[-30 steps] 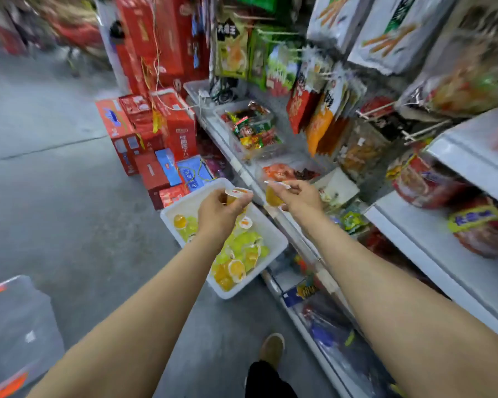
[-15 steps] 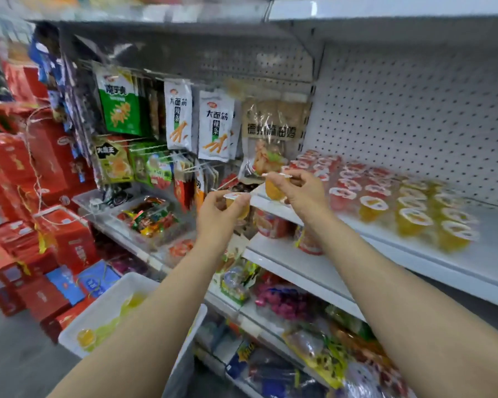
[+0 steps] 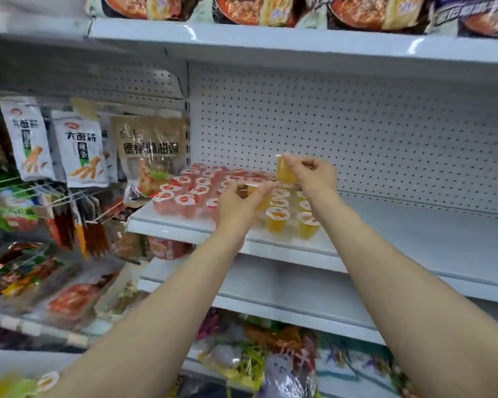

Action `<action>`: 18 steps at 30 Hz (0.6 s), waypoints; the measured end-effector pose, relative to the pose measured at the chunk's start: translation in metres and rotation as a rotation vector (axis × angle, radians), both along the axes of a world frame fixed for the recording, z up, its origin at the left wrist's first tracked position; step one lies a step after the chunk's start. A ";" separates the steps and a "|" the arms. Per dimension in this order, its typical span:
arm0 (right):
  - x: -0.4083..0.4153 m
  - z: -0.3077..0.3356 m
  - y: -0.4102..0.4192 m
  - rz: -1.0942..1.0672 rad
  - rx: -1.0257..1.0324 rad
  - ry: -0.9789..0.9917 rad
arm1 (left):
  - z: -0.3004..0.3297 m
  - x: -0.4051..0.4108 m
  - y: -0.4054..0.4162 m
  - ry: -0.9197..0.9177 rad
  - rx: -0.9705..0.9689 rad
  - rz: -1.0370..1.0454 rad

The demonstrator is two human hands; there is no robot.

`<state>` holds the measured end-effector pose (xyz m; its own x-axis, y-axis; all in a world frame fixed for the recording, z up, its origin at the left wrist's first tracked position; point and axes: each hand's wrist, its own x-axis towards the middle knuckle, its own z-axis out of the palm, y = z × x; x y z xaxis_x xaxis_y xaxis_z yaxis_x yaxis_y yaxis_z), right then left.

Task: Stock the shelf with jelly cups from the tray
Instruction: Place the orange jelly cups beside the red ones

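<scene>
My left hand (image 3: 237, 206) pinches a yellow jelly cup (image 3: 260, 196) just above the white shelf (image 3: 414, 239). My right hand (image 3: 314, 176) holds a second yellow jelly cup (image 3: 285, 169), tilted on its side, higher and further back. Under both hands stand rows of red jelly cups (image 3: 189, 201) on the left and yellow jelly cups (image 3: 276, 221) on the right. Only a corner of the tray (image 3: 15, 383) with jelly cups shows at the bottom left, blurred.
The shelf's right part is bare, backed by a pegboard wall (image 3: 357, 133). Hanging snack bags (image 3: 81, 150) fill hooks on the left. An upper shelf (image 3: 270, 38) carries noodle packs. Lower shelves (image 3: 270, 305) hold packaged food.
The view has swung up from the floor tray to the shelf. Both hands have carried their jelly cups up and right, and now hang over the stocked rows.
</scene>
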<state>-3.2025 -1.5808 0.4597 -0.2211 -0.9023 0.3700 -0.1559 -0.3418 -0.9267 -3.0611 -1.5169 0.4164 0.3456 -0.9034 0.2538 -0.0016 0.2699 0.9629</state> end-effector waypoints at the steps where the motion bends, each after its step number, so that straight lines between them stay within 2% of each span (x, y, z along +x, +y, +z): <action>1: -0.013 0.001 -0.006 -0.019 0.001 -0.001 | 0.003 -0.013 -0.008 -0.001 -0.008 -0.015; 11: -0.143 -0.011 -0.088 -0.073 -0.011 0.060 | 0.027 -0.128 -0.080 -0.044 -0.019 -0.065; 18: -0.206 -0.038 -0.137 -0.097 0.073 0.217 | 0.026 -0.170 -0.121 0.003 -0.010 -0.069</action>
